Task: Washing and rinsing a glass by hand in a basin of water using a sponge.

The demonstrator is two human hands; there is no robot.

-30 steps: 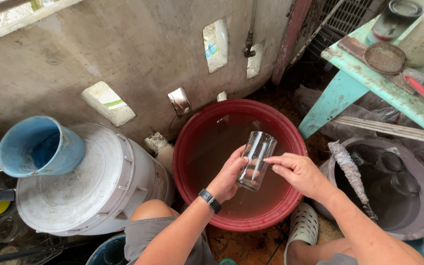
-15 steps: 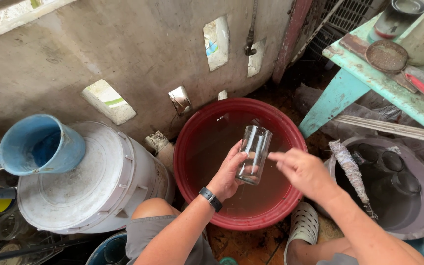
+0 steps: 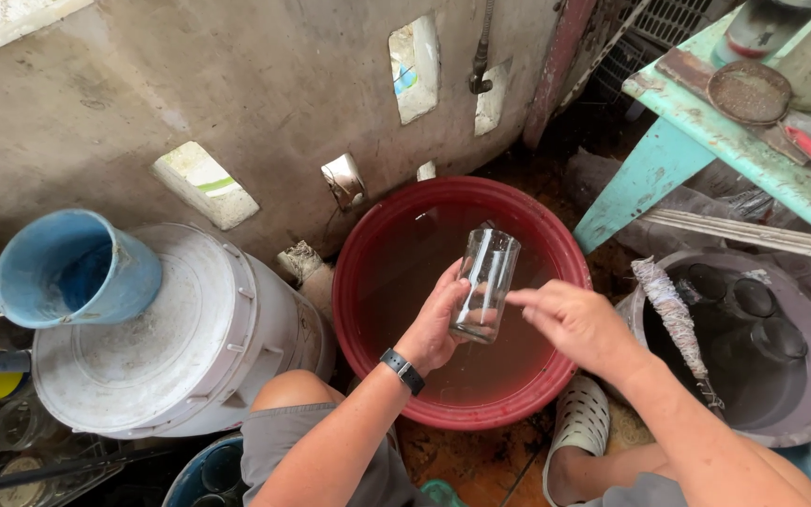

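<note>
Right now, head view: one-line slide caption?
Left hand holds a clear drinking glass over a round red plastic basin of water; right hand fingers touch the glass.

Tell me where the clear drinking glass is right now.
Head view, centre: the glass is held in the left hand above the red basin, right hand beside it.

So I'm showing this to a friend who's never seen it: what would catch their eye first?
Probably the clear drinking glass, held by the left hand over the big red basin of brownish water at centre, with the right hand beside it. Next, the blue jug on the white lidded bucket, left.
</note>
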